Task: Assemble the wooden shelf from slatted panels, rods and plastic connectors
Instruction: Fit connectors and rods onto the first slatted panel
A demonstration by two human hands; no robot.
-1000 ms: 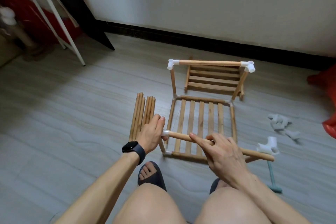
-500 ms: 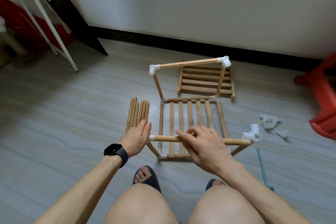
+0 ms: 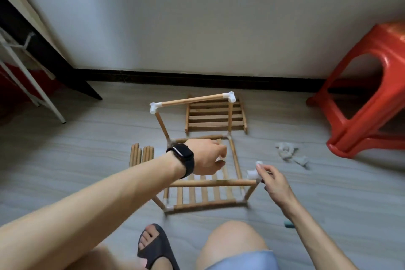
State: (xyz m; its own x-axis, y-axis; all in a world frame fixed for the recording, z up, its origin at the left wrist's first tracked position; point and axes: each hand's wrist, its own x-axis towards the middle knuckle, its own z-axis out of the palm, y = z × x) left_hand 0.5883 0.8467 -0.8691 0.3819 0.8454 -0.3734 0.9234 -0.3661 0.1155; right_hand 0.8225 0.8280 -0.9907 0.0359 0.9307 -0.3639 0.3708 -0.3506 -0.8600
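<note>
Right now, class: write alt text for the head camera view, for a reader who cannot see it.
A person's right hand pinches a white plastic connector at the end of a rod on a half-built wooden shelf; the left hand hovers over its slatted panel. Spare rods, a second panel, loose connectors and a red stool are nearby.

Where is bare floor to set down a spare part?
Bare floor left of the spare rods, and right of the right hand, in front of the red stool. Crowded: loose connectors between shelf frame and stool; spare panel behind the frame.
</note>
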